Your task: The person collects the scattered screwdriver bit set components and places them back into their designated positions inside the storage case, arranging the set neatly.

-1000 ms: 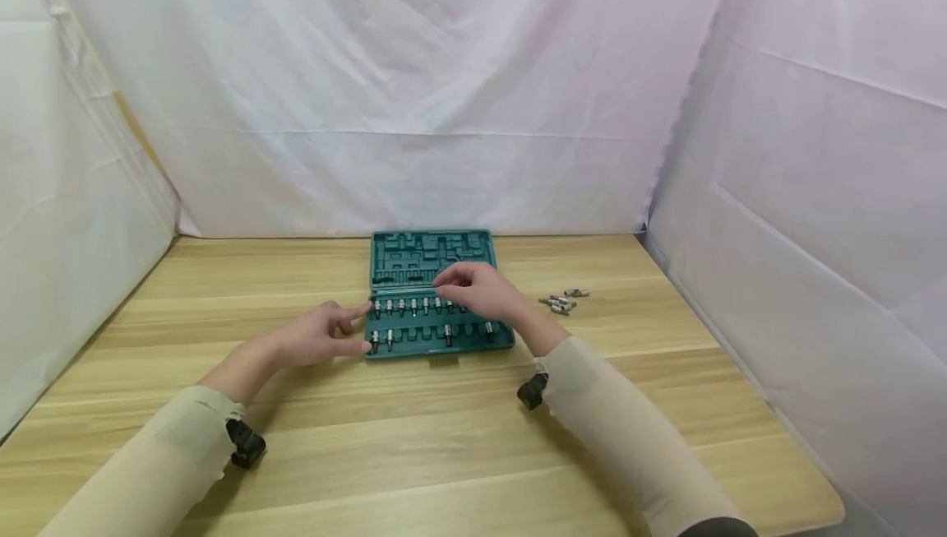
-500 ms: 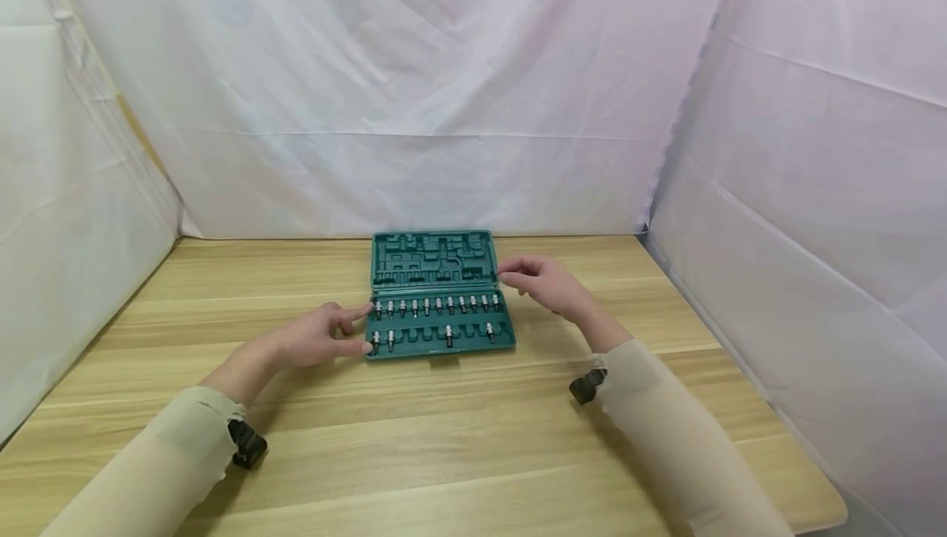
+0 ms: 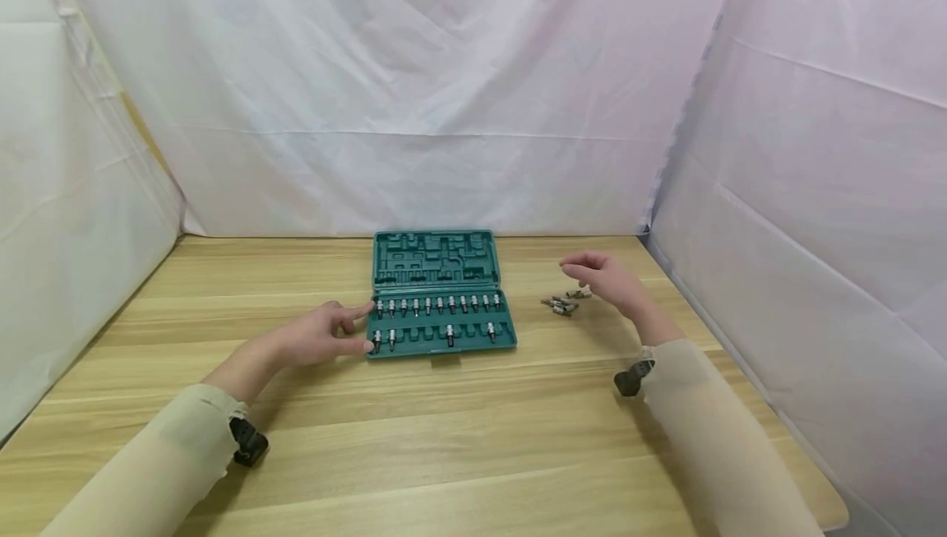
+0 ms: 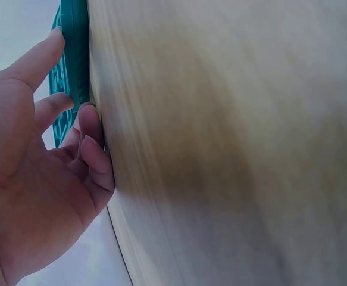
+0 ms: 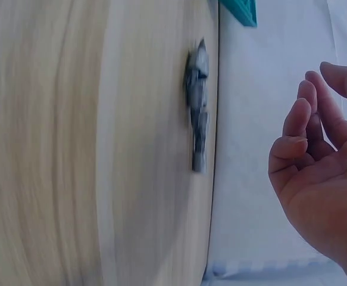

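Observation:
A green plastic case point(image 3: 444, 320) lies open on the table, its moulded lid point(image 3: 436, 261) folded back. Metal bit sockets point(image 3: 427, 305) fill the rear row of the base; several more sit spaced along the front row. My left hand point(image 3: 318, 335) touches the case's left side with thumb and index finger, while the other fingers curl in beside it in the left wrist view. To the right, a small loose pile of bit sockets point(image 3: 562, 307) lies on the wood. Above and just right of it hovers my right hand point(image 3: 612, 284), fingers loosely bent, holding nothing.
The wooden table point(image 3: 429, 446) has white cloth walls point(image 3: 444, 93) behind it and on both sides. A corner of the case point(image 5: 241, 11) shows at the top of the right wrist view.
My right hand has moved from over the case rightward to the loose pile, uncovering the rear row of bit sockets. The left hand has stayed at the case's left side.

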{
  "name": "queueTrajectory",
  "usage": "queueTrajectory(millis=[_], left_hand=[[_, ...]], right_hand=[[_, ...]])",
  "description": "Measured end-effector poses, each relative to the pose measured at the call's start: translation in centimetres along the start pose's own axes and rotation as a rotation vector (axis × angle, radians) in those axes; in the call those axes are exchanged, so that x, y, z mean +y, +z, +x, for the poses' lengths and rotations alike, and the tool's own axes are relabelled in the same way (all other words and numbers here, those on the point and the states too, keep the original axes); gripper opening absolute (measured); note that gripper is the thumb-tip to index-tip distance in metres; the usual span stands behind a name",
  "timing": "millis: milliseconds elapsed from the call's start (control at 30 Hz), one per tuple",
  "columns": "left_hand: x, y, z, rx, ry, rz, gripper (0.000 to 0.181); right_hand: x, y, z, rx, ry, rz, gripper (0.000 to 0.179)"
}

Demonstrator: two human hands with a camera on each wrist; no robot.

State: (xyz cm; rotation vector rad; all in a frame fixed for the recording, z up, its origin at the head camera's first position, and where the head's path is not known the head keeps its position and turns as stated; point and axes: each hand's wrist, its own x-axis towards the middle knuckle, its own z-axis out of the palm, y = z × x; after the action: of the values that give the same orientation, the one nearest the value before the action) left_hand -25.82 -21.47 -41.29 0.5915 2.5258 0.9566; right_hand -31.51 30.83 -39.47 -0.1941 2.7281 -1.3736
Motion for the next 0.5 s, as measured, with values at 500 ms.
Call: queueTrajectory(millis=[500], left_hand=[[-0.6, 0.1, 0.3, 0.003, -0.014, 0.01, 0.088]], right_hand=[[4.4, -3.2, -0.3, -0.055, 0.005, -0.122, 0.039]])
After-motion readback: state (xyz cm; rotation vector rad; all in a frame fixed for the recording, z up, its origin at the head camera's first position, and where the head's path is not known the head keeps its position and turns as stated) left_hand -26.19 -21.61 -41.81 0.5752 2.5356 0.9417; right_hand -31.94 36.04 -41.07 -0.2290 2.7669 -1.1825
